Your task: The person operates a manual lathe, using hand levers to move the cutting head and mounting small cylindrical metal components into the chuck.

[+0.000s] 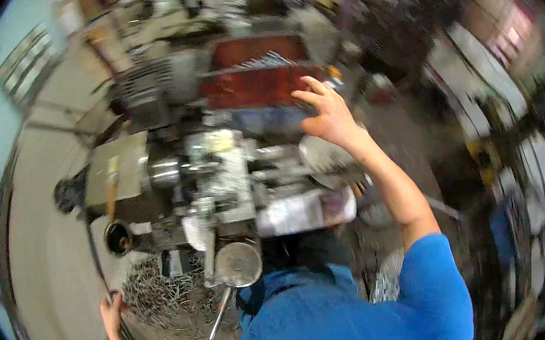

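My left hand (112,313) is low at the left, its fingers closed around a thin dark cable-like line (97,257) that runs up beside the machine. Over the right part of a small lathe-like machine (240,180), my right hand (328,111) is raised with its fingers spread and nothing in them. Its fingertips come near the right end of a red metal tray (246,89) holding several thin metal pieces (268,59). A round pale disc (328,153) lies just below this hand. Motion blur hides finer detail.
A brush with a yellow handle (112,188) rests on the machine's left housing, above a dark round cup (118,238). Metal shavings (165,286) heap below it. A round metal plate (238,264) on a rod stands close to my body. A motor (143,94) sits behind; cluttered shelving (519,155) lines the right.
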Motion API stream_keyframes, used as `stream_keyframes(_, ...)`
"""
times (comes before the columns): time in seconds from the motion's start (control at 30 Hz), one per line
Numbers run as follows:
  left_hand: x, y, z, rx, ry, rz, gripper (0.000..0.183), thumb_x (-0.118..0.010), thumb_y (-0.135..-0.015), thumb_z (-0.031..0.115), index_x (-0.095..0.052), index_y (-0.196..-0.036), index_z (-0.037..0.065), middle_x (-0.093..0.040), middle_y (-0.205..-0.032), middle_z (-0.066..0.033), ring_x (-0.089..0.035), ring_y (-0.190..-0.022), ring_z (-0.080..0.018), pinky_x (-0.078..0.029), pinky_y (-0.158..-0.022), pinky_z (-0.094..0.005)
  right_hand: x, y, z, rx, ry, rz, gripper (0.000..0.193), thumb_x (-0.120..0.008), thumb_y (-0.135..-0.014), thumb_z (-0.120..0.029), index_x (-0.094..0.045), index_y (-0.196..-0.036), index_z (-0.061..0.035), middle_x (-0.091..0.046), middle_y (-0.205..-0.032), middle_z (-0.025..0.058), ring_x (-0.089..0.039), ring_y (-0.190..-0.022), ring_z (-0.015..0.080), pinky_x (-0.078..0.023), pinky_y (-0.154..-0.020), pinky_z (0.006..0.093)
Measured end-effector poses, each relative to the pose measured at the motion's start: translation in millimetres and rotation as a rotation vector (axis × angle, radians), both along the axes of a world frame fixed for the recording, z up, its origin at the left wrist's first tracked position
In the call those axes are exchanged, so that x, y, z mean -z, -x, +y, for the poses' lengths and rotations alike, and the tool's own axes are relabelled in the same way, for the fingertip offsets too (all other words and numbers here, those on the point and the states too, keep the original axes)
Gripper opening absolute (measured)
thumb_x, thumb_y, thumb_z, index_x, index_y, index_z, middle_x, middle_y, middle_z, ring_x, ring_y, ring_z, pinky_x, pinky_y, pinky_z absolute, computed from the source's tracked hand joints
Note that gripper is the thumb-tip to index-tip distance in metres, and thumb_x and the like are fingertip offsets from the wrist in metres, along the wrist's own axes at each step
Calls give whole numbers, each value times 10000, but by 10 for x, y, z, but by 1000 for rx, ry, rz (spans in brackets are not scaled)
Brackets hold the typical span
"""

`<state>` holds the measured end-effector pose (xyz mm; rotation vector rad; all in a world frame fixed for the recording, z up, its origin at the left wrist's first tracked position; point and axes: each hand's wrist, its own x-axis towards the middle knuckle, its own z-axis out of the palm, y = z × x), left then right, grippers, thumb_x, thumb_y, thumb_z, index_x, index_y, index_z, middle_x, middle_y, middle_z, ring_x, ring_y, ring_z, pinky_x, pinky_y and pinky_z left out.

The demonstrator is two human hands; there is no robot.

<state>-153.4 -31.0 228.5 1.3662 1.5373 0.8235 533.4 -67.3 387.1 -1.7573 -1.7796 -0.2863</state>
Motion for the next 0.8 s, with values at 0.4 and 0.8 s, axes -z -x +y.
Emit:
stream_keyframes(0.4, 288, 462, 544, -30, 272, -131, 388, -623, -868, 292, -539, -1167, 60, -571, -743, -41, -567, -661, -153, -498, -623, -289, 2313, -612, -4340, 1133, 731, 344, 339, -674, -555, -180, -648, -856, -27, -636, -956, 197, -611, -901, 349, -501, -790, 398)
stream_keyframes(0.8, 397, 558, 308, -84, 289, -168, 462, -656, -831, 357, -534, -1166, 62, -561, -746, -44, -548, -685, -150, -478, -664, -296, 2947, -324, -4671, 934, 1268, 315, 344, -590, -671, -213, -668, -929, 0, -569, -1125, 238, -537, -1089, 331, -430, -945, 349)
